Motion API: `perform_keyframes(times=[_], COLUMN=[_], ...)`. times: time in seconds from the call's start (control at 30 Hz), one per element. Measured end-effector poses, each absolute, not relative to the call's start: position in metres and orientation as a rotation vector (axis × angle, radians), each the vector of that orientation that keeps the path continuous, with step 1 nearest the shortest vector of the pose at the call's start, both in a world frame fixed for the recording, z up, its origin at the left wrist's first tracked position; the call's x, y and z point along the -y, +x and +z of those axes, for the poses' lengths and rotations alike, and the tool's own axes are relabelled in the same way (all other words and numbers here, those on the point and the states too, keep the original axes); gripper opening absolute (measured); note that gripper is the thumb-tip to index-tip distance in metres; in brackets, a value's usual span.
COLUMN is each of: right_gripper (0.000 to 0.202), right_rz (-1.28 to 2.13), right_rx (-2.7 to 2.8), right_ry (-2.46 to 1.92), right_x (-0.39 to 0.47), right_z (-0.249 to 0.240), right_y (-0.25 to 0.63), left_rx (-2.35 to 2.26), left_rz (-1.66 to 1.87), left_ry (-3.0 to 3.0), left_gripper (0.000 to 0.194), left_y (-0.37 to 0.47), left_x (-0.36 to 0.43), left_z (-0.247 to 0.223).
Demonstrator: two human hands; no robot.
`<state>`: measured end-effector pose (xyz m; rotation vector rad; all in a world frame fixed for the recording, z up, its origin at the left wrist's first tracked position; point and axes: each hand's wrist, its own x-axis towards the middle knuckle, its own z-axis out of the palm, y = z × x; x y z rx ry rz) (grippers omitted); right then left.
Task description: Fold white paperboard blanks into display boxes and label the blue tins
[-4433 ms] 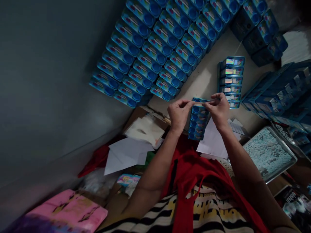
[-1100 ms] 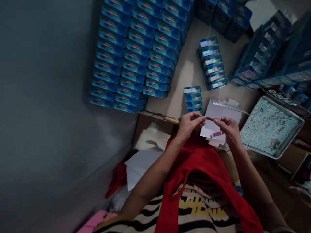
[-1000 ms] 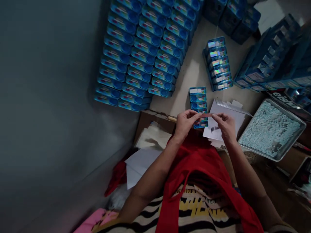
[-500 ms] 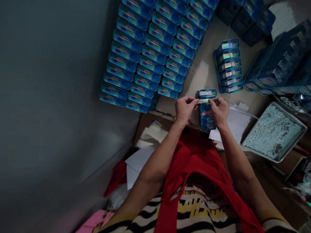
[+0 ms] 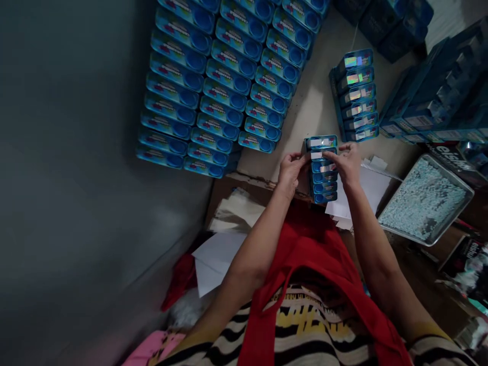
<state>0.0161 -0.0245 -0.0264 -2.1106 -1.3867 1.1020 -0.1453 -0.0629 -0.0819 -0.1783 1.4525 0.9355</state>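
A short row of blue tins (image 5: 324, 186) stands near the table's front edge, several with shiny stickers across their tops. One sticker (image 5: 316, 155) lies across the second tin from the back. At its left end my left hand (image 5: 290, 174) is closed, with thumb and forefinger together at the tin's side. My right hand (image 5: 348, 163) reaches in from the right; its outstretched forefinger presses on the sticker, and the other fingers are spread apart. The nearest tins in this row show no sticker.
Many blue tins in columns (image 5: 224, 94) fill the left of the table (image 5: 305, 109). Behind my right hand is another stickered row (image 5: 356, 96). To the right are white papers (image 5: 371, 190), a metal tray (image 5: 434, 239) of pale blue pellets and stacked blue boxes (image 5: 430, 107).
The sticker strip, earlier stretched between both hands above the tin, now lies on it. My right hand has gone from pinching its end to pressing with a forefinger. The view has shifted slightly.
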Motion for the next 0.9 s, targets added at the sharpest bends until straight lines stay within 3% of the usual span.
perform_keyframes(times=[0.17, 0.3, 0.37, 0.6, 0.73, 0.9], right_gripper=[0.049, 0.049, 0.048, 0.057, 0.04, 0.036], right_rz=[1.141, 1.265, 1.315, 1.489, 1.21, 1.046], right_rx=[1.16, 1.129, 1.108, 1.041, 1.203, 1.345], right_ry=[-2.002, -1.903, -1.881, -1.838, -1.945, -1.97], right_x=[0.032, 0.038, 0.042, 0.062, 0.066, 0.062], right_z=[0.003, 0.023, 0.026, 0.02, 0.005, -0.016], right_y=[0.006, -0.006, -0.008, 0.008, 0.005, -0.005], left_rx=[-1.639, -1.327, -1.25, -1.401, -1.524, -1.607], left_rz=[1.078, 0.93, 0.904, 0.896, 0.833, 0.772], left_ry=[0.277, 0.316, 0.253, 0.312, 0.449, 0.512], left_gripper=[0.031, 0.055, 0.056, 0.034, 0.024, 0.02], left_y=[-0.156, -0.154, -0.149, -0.163, -0.173, -0.173], left_x=[0.097, 0.109, 0.108, 0.105, 0.098, 0.088], left_z=[-0.043, -0.007, 0.0, -0.007, -0.015, -0.027])
